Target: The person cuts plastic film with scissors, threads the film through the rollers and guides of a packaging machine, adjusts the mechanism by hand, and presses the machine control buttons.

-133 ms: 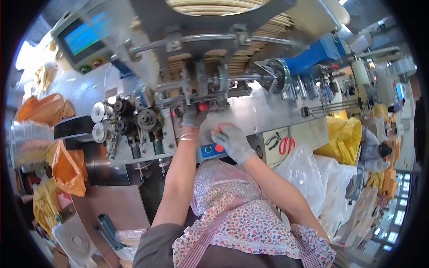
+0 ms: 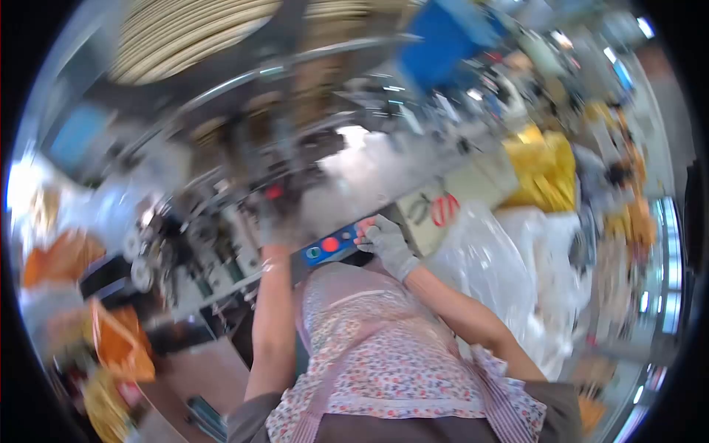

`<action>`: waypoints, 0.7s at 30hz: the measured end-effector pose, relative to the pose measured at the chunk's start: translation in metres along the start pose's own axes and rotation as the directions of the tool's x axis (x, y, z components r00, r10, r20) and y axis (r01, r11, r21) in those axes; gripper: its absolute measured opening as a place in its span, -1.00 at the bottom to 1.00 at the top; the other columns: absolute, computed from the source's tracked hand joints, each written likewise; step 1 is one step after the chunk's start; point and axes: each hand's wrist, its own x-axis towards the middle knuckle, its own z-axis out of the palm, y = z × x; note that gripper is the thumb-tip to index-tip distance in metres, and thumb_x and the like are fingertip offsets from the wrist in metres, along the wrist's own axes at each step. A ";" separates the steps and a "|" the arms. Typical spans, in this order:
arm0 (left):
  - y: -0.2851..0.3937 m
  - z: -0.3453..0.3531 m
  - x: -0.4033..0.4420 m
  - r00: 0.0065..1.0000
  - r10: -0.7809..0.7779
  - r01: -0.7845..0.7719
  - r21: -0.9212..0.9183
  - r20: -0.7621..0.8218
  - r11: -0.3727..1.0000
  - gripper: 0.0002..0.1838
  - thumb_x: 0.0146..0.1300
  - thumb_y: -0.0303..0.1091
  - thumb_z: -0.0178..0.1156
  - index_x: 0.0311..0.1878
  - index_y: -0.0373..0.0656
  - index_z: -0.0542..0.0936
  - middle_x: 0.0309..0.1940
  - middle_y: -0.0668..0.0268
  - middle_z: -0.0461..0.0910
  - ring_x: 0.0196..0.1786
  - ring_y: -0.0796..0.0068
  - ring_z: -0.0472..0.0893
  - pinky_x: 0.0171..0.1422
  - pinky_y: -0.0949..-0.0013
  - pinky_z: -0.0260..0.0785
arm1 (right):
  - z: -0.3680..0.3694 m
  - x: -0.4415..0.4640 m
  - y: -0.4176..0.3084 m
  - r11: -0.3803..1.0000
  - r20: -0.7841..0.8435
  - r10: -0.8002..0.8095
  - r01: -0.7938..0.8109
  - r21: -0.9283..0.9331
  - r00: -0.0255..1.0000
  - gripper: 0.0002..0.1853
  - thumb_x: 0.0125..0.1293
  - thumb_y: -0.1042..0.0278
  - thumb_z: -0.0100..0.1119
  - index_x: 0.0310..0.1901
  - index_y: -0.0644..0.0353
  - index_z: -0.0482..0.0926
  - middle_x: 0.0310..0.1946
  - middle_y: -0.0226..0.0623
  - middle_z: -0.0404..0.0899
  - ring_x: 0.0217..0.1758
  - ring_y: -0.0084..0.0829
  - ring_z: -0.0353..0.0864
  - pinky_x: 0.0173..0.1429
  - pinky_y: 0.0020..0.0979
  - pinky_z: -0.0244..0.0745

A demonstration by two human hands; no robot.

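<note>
My right hand [image 2: 387,246], in a light grey glove with bare fingertips, is at the right end of a blue control panel [image 2: 322,249]. Its fingers are bent and slightly apart, with nothing visible held; whether they press a button I cannot tell. A green button [image 2: 314,252] and a red button [image 2: 330,244] show to its left. My left hand [image 2: 279,227], also gloved, reaches into the machine just below a red knob [image 2: 274,192]. Motion smears its fingers, so its grip is unclear.
Pale stacked sticks or strips [image 2: 193,37] fill the machine's top. Rollers [image 2: 140,258] stand at left. Red-handled scissors [image 2: 444,210] lie right of my right hand, near clear plastic bags [image 2: 484,258] and a yellow bag [image 2: 543,170]. An orange bag [image 2: 122,343] hangs at lower left.
The view has swung and tilted, blurring the machine. My right hand has moved from above the panel to its right end. My left hand stays near the red knob.
</note>
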 end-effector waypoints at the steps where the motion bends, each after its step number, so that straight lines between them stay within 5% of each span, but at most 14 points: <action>1: -0.029 0.016 -0.013 0.994 -0.032 0.029 -0.022 -0.105 0.999 -0.66 0.29 -0.13 0.01 0.03 -0.09 0.49 0.09 0.29 0.47 0.12 0.31 0.43 0.31 0.18 0.17 | -0.043 -0.006 -0.002 0.985 -0.120 -0.067 0.046 -0.165 0.990 -0.87 0.25 0.47 0.01 -0.18 0.27 0.42 -0.38 -0.33 0.47 -0.33 -0.50 0.54 -0.25 -0.48 0.52; 2: -0.067 0.025 -0.016 0.980 -0.068 0.056 -0.065 -0.189 0.996 -0.73 0.33 -0.19 0.00 -0.02 -0.10 0.49 0.13 0.25 0.44 0.19 0.33 0.38 0.34 0.13 0.15 | -0.095 -0.012 -0.016 0.897 -0.248 -0.210 0.085 -0.433 0.946 -0.87 0.24 0.52 -0.01 -0.18 0.27 0.43 -0.40 -0.33 0.47 -0.37 -0.52 0.53 -0.29 -0.52 0.48; 3: -0.083 0.023 -0.026 0.954 -0.101 0.102 -0.011 -0.282 0.995 -0.73 0.33 -0.15 0.01 -0.06 -0.09 0.51 0.10 0.27 0.47 0.15 0.34 0.42 0.29 0.15 0.20 | -0.135 -0.007 -0.004 0.871 -0.356 -0.281 0.081 -0.484 0.891 -0.80 0.17 0.33 0.06 -0.22 0.24 0.49 -0.49 -0.23 0.57 -0.38 -0.41 0.59 -0.25 -0.38 0.46; 4: -0.096 0.013 -0.037 0.974 -0.164 0.183 0.115 -0.156 0.976 -0.69 0.33 -0.08 0.02 -0.06 -0.10 0.51 0.06 0.27 0.49 0.09 0.32 0.46 0.28 0.16 0.22 | -0.162 -0.007 -0.002 0.817 -0.459 -0.344 0.019 -0.577 0.819 -0.78 0.14 0.30 0.07 -0.22 0.21 0.51 -0.49 -0.18 0.58 -0.37 -0.31 0.59 -0.23 -0.33 0.46; 5: -0.108 0.011 -0.048 0.955 -0.211 0.266 0.281 -0.211 0.922 -0.67 0.32 -0.07 0.03 -0.07 -0.12 0.52 0.01 0.28 0.51 0.05 0.36 0.47 0.25 0.20 0.25 | -0.183 -0.008 -0.005 0.756 -0.533 -0.404 -0.057 -0.652 0.743 -0.76 0.11 0.27 0.08 -0.21 0.19 0.52 -0.49 -0.12 0.59 -0.36 -0.21 0.60 -0.21 -0.27 0.45; 7: -0.132 -0.009 -0.063 0.946 -0.217 0.322 0.620 -0.241 0.715 -0.66 0.32 -0.08 0.06 -0.08 -0.17 0.52 -0.10 0.29 0.55 -0.04 0.43 0.50 0.16 0.30 0.31 | -0.210 -0.013 -0.017 0.720 -0.585 -0.411 -0.145 -0.679 0.699 -0.74 0.11 0.25 0.07 -0.20 0.19 0.52 -0.39 -0.06 0.59 -0.30 -0.14 0.59 -0.16 -0.25 0.45; 9: -0.144 -0.018 -0.063 0.937 -0.210 0.339 0.874 -0.279 0.348 -0.70 0.33 -0.17 0.06 -0.12 -0.23 0.55 -0.26 0.32 0.57 -0.20 0.54 0.50 -0.03 0.44 0.36 | -0.229 -0.014 -0.028 0.679 -0.620 -0.428 -0.219 -0.701 0.657 -0.71 0.10 0.23 0.07 -0.18 0.19 0.52 -0.30 0.00 0.59 -0.23 -0.07 0.58 -0.12 -0.22 0.45; 11: -0.163 0.010 -0.059 0.967 -0.219 0.191 0.934 -0.128 0.301 -0.69 0.32 -0.18 0.06 -0.20 -0.26 0.59 -0.31 0.35 0.57 -0.27 0.57 0.48 -0.10 0.48 0.35 | -0.246 -0.015 -0.038 0.440 -0.519 -0.422 -0.332 -0.834 0.743 -0.52 0.05 0.23 0.11 0.05 0.18 0.40 0.00 0.13 0.39 0.06 -0.01 0.43 0.10 -0.15 0.34; 13: -0.183 0.013 -0.044 0.965 -0.224 0.134 0.991 -0.134 -0.013 -0.69 0.29 -0.18 0.11 -0.25 -0.29 0.62 -0.37 0.36 0.59 -0.32 0.62 0.47 -0.18 0.51 0.33 | -0.269 -0.016 -0.046 0.315 -0.476 -0.407 -0.370 -0.874 0.779 -0.40 0.03 0.23 0.13 0.17 0.18 0.33 0.16 0.20 0.29 0.20 0.03 0.35 0.21 -0.11 0.29; 15: -0.202 0.035 -0.024 0.969 -0.229 0.065 0.991 -0.091 -0.119 -0.70 0.28 -0.19 0.13 -0.25 -0.28 0.62 -0.40 0.38 0.59 -0.33 0.65 0.47 -0.20 0.51 0.33 | -0.299 -0.016 -0.037 0.022 -0.459 -0.371 -0.486 -0.874 0.808 -0.21 0.07 0.18 0.09 0.36 0.13 0.07 0.35 0.27 -0.11 0.40 0.14 0.00 0.39 -0.13 0.06; 17: -0.222 0.066 -0.012 0.968 -0.235 0.028 0.973 -0.083 -0.229 -0.70 0.27 -0.19 0.14 -0.24 -0.28 0.63 -0.44 0.40 0.59 -0.34 0.67 0.47 -0.22 0.52 0.33 | -0.345 -0.025 -0.027 0.038 -0.468 -0.461 -0.511 -0.859 0.754 -0.30 0.17 0.14 -0.04 0.34 0.20 0.08 0.29 0.33 -0.01 0.37 0.17 0.04 0.38 -0.12 0.05; 18: -0.234 0.085 -0.004 0.966 -0.238 0.041 0.973 -0.096 -0.225 -0.71 0.26 -0.20 0.15 -0.24 -0.27 0.63 -0.45 0.41 0.59 -0.35 0.68 0.47 -0.21 0.52 0.33 | -0.364 -0.046 -0.029 -0.167 -0.424 -0.404 -0.520 -0.837 0.811 -0.40 0.20 0.15 -0.09 0.27 0.24 0.24 0.22 0.33 0.18 0.30 0.18 0.20 0.33 -0.09 0.13; 19: -0.244 0.099 0.000 0.962 -0.245 0.059 0.972 -0.116 -0.228 -0.72 0.26 -0.20 0.15 -0.24 -0.26 0.63 -0.47 0.41 0.58 -0.36 0.69 0.46 -0.21 0.53 0.34 | -0.390 -0.053 -0.017 -0.145 -0.440 -0.370 -0.518 -0.843 0.818 -0.40 0.20 0.15 -0.09 0.27 0.24 0.24 0.22 0.33 0.18 0.30 0.18 0.20 0.33 -0.09 0.13; 21: -0.269 0.089 0.016 0.965 -0.230 0.069 0.970 -0.124 -0.231 -0.73 0.26 -0.20 0.16 -0.26 -0.24 0.63 -0.52 0.46 0.54 -0.41 0.71 0.42 -0.26 0.54 0.31 | -0.446 -0.065 0.011 0.340 -0.709 -0.199 -0.631 -0.697 0.677 -0.62 0.21 0.23 -0.08 -0.02 0.22 0.54 -0.14 0.14 0.56 -0.04 0.02 0.55 0.07 -0.08 0.39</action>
